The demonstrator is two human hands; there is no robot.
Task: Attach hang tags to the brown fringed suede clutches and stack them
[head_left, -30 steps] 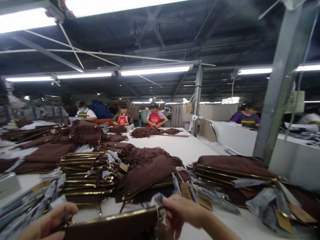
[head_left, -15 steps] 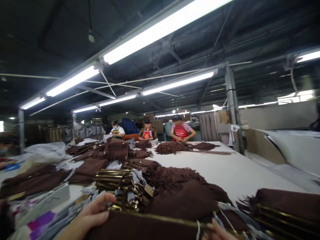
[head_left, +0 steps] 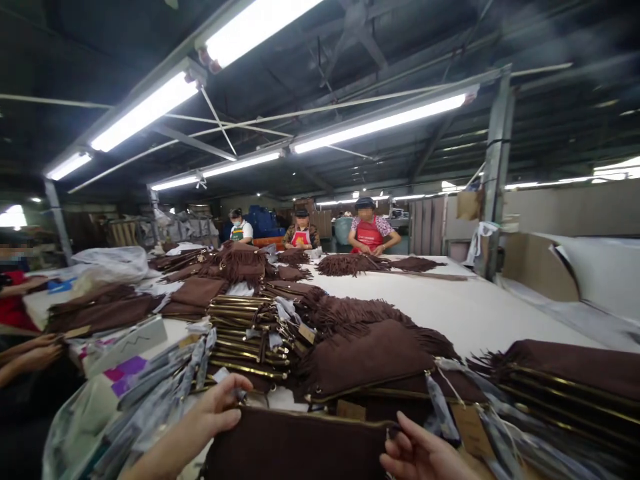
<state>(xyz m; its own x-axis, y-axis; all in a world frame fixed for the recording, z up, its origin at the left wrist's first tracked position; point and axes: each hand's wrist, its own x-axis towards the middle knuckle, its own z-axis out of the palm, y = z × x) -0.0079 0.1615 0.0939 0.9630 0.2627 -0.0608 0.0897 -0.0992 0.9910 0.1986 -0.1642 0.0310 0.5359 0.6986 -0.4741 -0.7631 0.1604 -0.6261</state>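
A dark brown zippered bag (head_left: 300, 443) is held up at the bottom of the view, its brass zipper running along the top edge. My left hand (head_left: 215, 417) pinches its upper left corner between thumb and fingers. At the upper right corner, my right hand (head_left: 420, 450) has its fingers closed on the zipper end. Just beyond lies a brown fringed bag (head_left: 370, 357) with a brass zipper and a paper tag (head_left: 473, 433) near it. A stack of brass-zippered bags (head_left: 245, 327) sits past my left hand. The lower part of the held bag is out of frame.
More brown bags (head_left: 575, 373) are piled at the right. Wrapped grey straps (head_left: 155, 393) and a white box (head_left: 130, 347) lie at the left. Across the white table (head_left: 390, 300) several people work, one in a red apron (head_left: 369, 235). Another person's hands (head_left: 37, 353) show at the left edge.
The view has tilted down, showing more of the table and the held bag. My right hand has come further into view at the bag's right corner. Both hands keep hold.
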